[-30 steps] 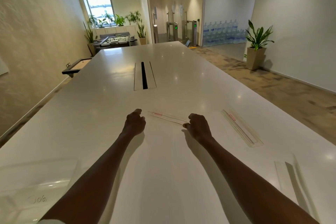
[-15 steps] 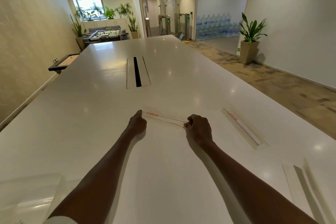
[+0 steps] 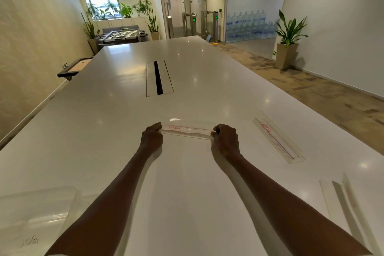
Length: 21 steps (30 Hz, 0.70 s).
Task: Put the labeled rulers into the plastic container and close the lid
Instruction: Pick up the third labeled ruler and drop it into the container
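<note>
Over the table (image 3: 104,131), left hand (image 3: 151,138) and right hand (image 3: 226,141) each pinch a ruler (image 3: 187,130) end

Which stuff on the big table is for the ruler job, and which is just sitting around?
For the job:
held ruler, left hand and right hand at its ends
second ruler, right side
plastic container, near left

Just lying about:
cable slot in the table
clear strips, near right, no label visible

Bare white table (image 3: 187,183) between the forearms; plastic container (image 3: 35,214) blocks near-left, a second ruler (image 3: 278,141) lies right.
</note>
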Available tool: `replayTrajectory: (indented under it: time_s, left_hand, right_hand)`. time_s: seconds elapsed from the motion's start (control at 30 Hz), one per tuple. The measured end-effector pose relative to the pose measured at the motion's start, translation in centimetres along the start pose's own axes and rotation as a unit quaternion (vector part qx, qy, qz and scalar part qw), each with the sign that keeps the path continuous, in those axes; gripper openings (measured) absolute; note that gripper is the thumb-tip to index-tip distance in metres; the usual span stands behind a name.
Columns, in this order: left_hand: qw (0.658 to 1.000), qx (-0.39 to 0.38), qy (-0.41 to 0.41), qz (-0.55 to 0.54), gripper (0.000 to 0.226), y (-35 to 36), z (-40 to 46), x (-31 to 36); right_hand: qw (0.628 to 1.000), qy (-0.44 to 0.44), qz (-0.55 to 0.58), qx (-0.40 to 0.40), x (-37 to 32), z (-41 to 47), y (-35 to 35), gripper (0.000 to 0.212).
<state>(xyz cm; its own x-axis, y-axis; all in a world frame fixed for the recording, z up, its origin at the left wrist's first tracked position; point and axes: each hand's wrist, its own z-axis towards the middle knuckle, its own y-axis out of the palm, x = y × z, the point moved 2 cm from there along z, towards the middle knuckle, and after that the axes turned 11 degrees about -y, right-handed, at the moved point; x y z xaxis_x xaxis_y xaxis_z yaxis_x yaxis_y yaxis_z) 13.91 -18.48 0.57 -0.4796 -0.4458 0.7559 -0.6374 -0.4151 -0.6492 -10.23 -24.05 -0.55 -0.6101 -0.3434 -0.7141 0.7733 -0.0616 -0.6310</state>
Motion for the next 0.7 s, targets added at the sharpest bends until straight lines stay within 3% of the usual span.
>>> replayTrajectory:
  time_s: [0.13,0.23,0.33,0.57,0.7]
  left_hand:
    - [0.998,0.047,0.035,0.027,0.019,-1.0,-1.8,0.3]
    - [0.995,0.061,0.057,0.061,0.028,-1.8,-2.8,0.4]
    - [0.992,0.081,0.070,0.067,0.029,-2.6,-3.7,0.5]
    - [0.997,0.062,0.044,0.014,0.036,-4.2,-5.3,0.7]
    - [0.998,0.032,0.021,0.052,0.027,-4.5,-5.7,-0.2]
  right_hand:
    - [0.999,0.004,0.045,0.008,-1.0,-0.2,-0.6,0.036]
    - [0.999,-0.003,0.041,0.013,-1.8,-0.1,-1.4,0.041]
    - [0.998,-0.015,0.051,0.018,-2.4,-0.1,-2.4,0.032]
    - [0.994,-0.047,0.026,-0.096,-2.7,-0.3,-3.4,0.041]
    - [0.990,-0.071,0.001,-0.125,-2.2,-0.7,-3.6,0.032]
